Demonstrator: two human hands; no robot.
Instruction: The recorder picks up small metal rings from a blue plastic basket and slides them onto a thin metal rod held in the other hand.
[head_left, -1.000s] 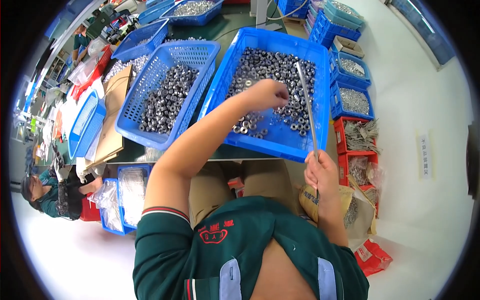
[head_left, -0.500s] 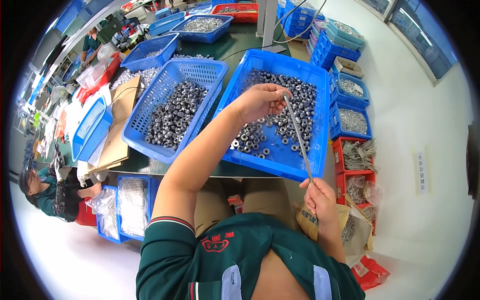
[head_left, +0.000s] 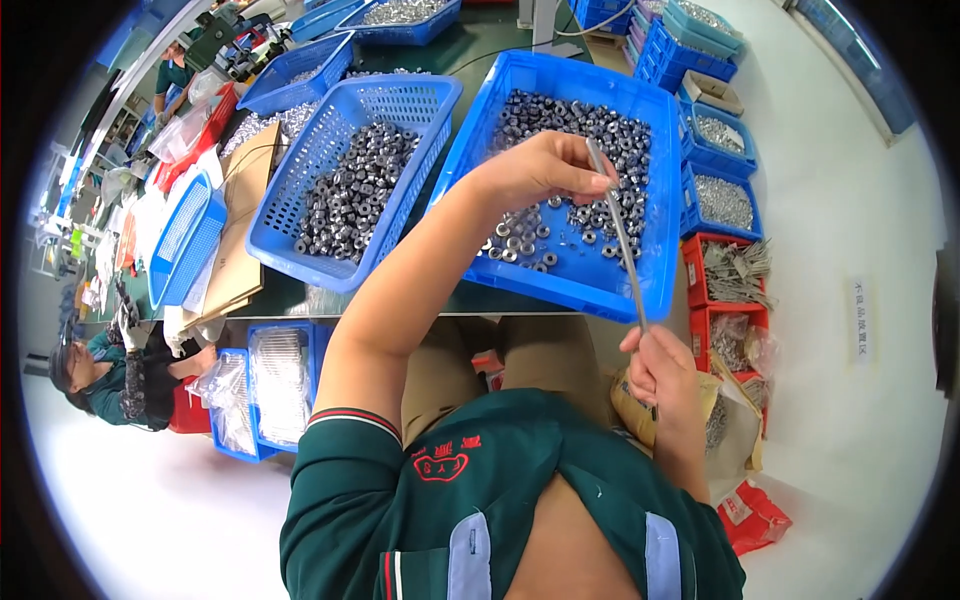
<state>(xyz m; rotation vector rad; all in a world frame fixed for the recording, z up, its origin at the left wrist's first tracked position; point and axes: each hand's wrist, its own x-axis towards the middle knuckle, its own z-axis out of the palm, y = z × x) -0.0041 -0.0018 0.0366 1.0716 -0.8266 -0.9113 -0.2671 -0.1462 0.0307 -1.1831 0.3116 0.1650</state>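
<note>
A green counter (head_left: 490,38) runs across the upper half of the frame, bearing the containers. The blue tray (head_left: 666,200) takes up the upper centre, solid-walled and probably firm enough to lift by its rim, though its load looks heavy. Just left of it sits the perforated blue basket (head_left: 290,180), somewhat narrower.

The rod (head_left: 624,240) slants over the right part of the tray, its upper end above the tray and its lower part past the front rim. It looks thin, stiff and smooth, likely light and apt to slip; a hold near the lower end seems best, with the upper end left free.

The right hand (head_left: 664,372), right of centre, grips the rod's lower part in curled fingers. The left hand (head_left: 560,170) is half curled at the upper end, thumb tip at the rod; whether it pinches the rod or a ring, I cannot tell.

Smallest are the dark metal rings (head_left: 560,112), heaped in the tray and the basket: hard, probably slick, each best pinched by its outer edge.
</note>
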